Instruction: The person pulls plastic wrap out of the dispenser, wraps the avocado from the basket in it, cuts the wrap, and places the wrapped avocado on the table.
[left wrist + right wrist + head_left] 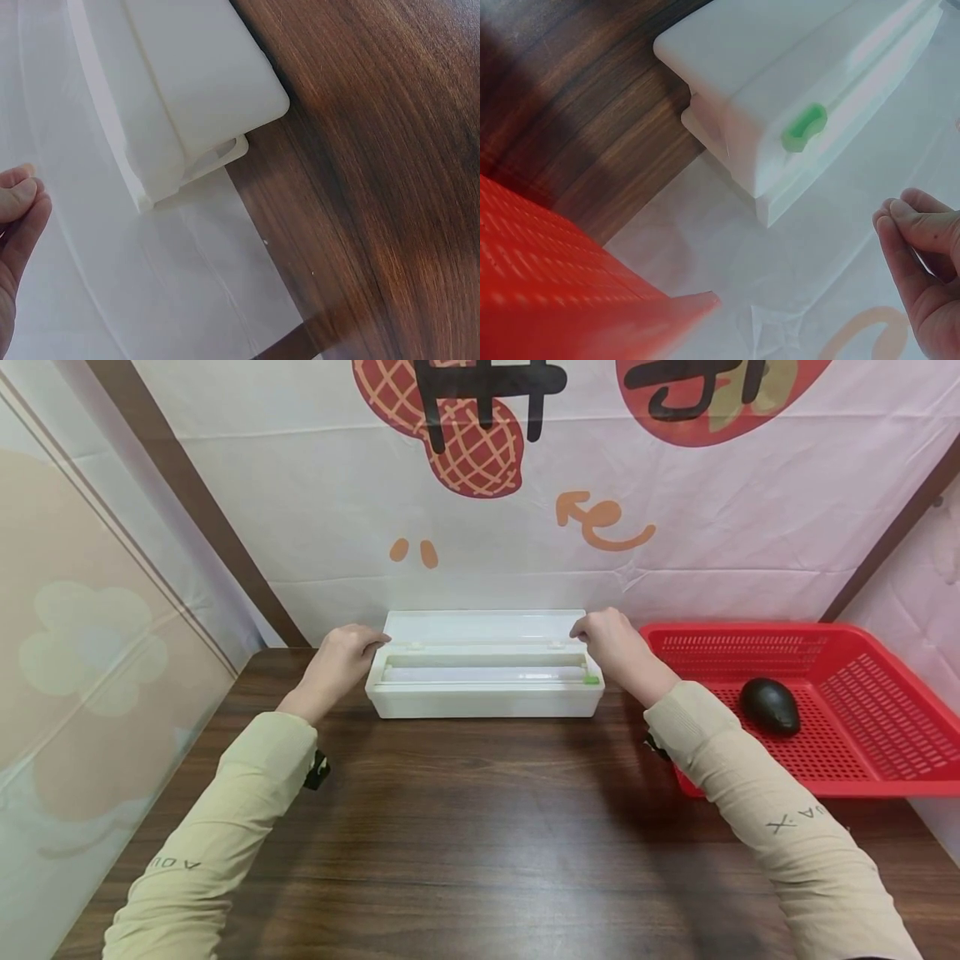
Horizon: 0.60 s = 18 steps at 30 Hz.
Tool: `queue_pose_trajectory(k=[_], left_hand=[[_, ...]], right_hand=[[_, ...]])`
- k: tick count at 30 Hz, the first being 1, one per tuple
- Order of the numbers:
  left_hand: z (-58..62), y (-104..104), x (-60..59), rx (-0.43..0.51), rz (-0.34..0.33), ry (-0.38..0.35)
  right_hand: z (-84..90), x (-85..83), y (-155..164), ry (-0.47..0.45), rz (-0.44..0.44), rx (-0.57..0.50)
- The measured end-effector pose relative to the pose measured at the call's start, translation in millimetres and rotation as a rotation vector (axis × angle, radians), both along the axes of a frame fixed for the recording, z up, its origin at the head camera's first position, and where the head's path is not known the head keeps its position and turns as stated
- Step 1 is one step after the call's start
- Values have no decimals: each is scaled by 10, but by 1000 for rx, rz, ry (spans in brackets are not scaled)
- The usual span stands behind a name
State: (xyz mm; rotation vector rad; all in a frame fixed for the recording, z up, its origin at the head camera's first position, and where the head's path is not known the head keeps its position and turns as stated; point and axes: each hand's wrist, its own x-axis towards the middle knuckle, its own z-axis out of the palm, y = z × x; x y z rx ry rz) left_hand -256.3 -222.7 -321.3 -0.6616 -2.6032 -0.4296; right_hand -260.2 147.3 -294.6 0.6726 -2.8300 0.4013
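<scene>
A white cling film dispenser (pixel 487 703) sits at the back of the table with its lid (pixel 486 624) up. A roll of cling film (pixel 480 674) lies inside, and a green slide cutter (pixel 592 680) is at the right end of its front rail. My left hand (pixel 343 650) is raised by the left end, thumb and fingertips pinched. Opposite it, my right hand (pixel 617 643) pinches the same way. Between them the clear film hardly shows. Both wrist views show the fingertips apart from the dispenser's body.
Right of the dispenser stands a red plastic basket (pixel 832 785) with a dark avocado (pixel 770 706) in it, close by the right forearm. A printed cloth (pixel 300 485) hangs right behind the dispenser. Brown wood-grain table (pixel 480 843) spreads out in front.
</scene>
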Motion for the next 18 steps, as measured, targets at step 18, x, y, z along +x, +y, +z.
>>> queue_pose_trajectory(k=[18], left_hand=[[44,-8,-9,9,7,12]], right_hand=[[68,-34,-10,-40,-20,0]])
